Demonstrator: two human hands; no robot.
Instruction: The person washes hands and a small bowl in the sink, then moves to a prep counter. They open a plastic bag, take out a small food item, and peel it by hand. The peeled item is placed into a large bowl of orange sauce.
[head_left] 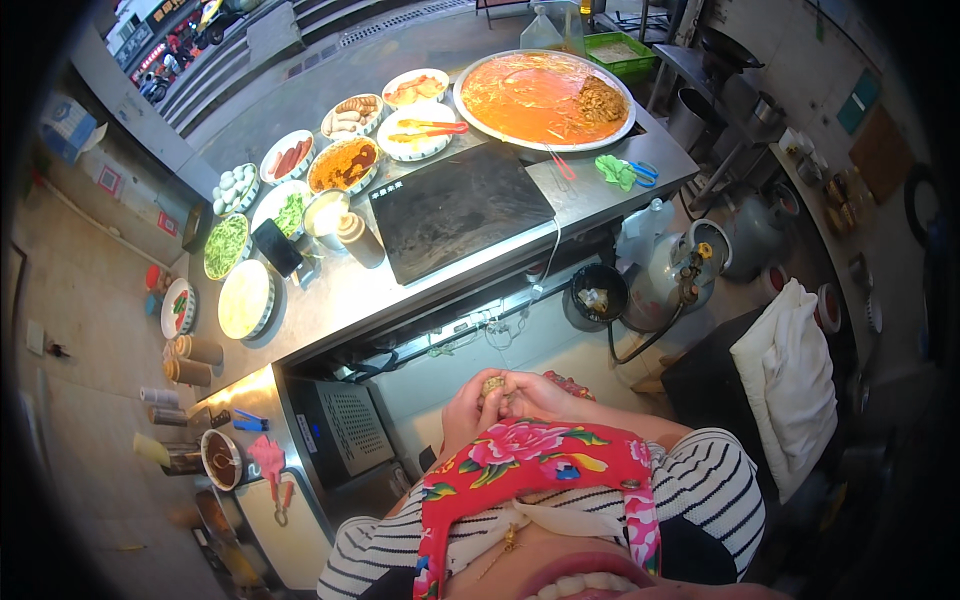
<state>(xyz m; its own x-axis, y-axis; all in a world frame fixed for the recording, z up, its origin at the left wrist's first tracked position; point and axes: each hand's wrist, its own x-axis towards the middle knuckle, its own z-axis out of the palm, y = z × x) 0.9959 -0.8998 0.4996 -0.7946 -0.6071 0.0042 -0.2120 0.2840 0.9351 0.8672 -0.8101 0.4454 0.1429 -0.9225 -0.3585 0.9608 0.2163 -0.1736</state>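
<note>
My left hand (pixel 464 412) and my right hand (pixel 537 396) are together in front of the red floral apron (pixel 560 447). Between their fingers is a small yellowish-tan lump (pixel 492 385), mostly covered, and I cannot make out its kind. Both hands are closed around it, away from the counter. Beyond them on the steel counter lies a flat black griddle (pixel 455 212). A squeeze bottle (pixel 360 240) and a phone on a stand (pixel 276 248) are at its left.
Bowls of shredded greens (pixel 228 246), eggs (pixel 235 188) and sausages (pixel 352 116) line the counter's left side. A large tray of red sauce (pixel 545 98) sits at the far right. On the floor are a black bin (pixel 597 293) and a gas cylinder (pixel 672 275). White cloth (pixel 785 385) lies at right.
</note>
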